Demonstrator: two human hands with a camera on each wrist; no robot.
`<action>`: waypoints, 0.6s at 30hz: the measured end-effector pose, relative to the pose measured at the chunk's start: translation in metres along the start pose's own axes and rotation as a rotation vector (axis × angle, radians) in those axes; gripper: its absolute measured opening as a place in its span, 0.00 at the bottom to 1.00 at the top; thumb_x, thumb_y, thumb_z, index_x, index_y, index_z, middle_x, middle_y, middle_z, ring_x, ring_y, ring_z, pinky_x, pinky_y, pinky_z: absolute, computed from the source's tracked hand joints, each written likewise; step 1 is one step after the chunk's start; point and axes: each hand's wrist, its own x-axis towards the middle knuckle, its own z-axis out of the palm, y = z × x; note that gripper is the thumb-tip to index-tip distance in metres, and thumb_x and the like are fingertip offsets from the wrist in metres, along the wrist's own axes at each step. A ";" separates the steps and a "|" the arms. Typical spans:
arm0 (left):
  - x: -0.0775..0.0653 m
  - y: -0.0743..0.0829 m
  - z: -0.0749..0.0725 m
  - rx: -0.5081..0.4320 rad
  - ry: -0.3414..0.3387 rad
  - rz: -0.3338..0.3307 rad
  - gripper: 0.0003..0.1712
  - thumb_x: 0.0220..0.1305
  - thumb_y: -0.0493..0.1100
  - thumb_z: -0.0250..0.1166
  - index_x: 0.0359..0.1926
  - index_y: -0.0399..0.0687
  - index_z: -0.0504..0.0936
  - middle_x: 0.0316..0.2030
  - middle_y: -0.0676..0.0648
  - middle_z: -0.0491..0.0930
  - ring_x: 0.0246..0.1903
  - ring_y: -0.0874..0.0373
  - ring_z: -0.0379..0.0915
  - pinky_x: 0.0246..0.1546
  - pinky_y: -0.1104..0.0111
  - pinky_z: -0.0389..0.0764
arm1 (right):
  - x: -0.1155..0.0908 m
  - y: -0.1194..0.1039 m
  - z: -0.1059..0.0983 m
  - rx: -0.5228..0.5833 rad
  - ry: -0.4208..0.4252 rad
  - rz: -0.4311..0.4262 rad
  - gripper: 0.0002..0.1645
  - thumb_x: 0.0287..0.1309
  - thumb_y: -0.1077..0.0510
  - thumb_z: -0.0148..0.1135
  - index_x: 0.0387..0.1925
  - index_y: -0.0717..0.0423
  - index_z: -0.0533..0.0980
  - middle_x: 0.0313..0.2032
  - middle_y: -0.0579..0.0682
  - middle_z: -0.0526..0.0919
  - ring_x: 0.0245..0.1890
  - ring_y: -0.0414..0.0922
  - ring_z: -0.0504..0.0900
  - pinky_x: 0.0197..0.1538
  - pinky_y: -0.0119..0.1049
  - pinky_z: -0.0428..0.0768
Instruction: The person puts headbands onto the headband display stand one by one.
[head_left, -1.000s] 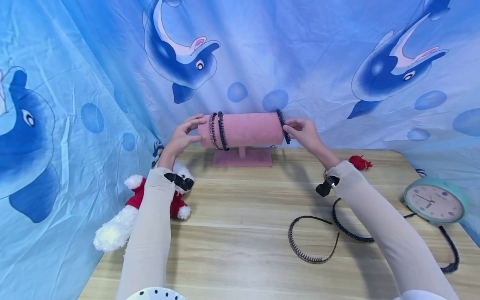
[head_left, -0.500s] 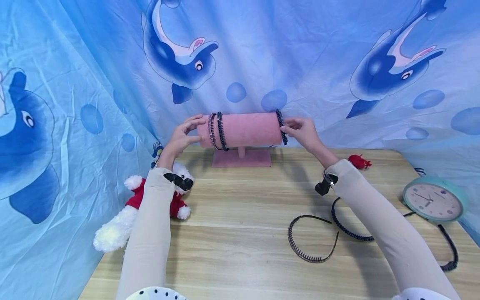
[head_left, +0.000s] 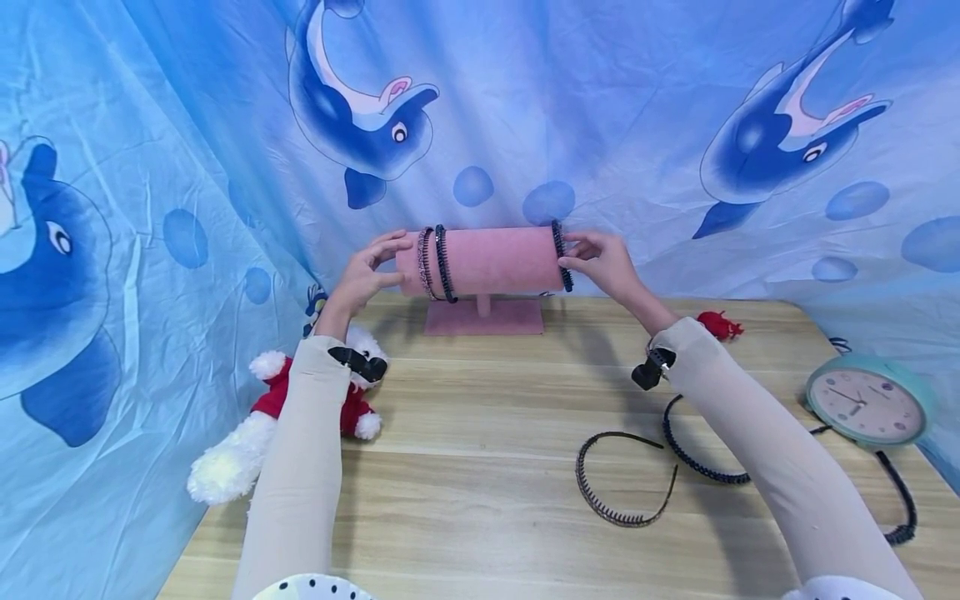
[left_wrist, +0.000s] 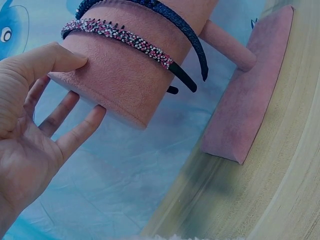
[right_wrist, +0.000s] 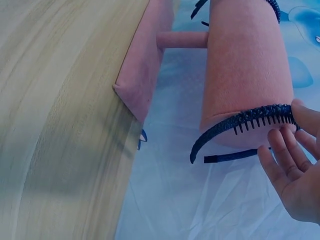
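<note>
A pink velvet headband stand (head_left: 498, 260) has a padded roll on a post and flat base. My left hand (head_left: 367, 271) holds the roll's left end, thumb on its side and fingers at the end face. Beside that hand, a headband with pink and white beads (left_wrist: 120, 37) and a dark blue headband (left_wrist: 175, 22) sit around the roll. At the right end, my right hand (head_left: 603, 262) pinches a dark toothed headband (right_wrist: 245, 118) between thumb and fingers. This headband lies over the roll's rim, its two tips free below.
On the wooden table (head_left: 480, 500) lie a brown toothed headband (head_left: 600, 500) and dark headbands (head_left: 697, 467), partly hidden by the right sleeve. A teal clock (head_left: 870, 400) and red object (head_left: 720, 325) are at right. A white plush toy (head_left: 232, 458) lies beneath the left arm.
My right hand has moved slightly left, bringing the dark headband from just off the roll's right end onto its rim. The left hand stays in place on the roll.
</note>
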 end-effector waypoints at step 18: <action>-0.002 0.003 0.001 0.031 -0.010 -0.031 0.35 0.60 0.26 0.67 0.69 0.41 0.73 0.78 0.55 0.59 0.75 0.51 0.58 0.70 0.59 0.72 | 0.017 -0.006 -0.016 -0.097 -0.290 0.007 0.50 0.54 0.70 0.73 0.77 0.54 0.62 0.78 0.56 0.60 0.78 0.58 0.57 0.73 0.58 0.68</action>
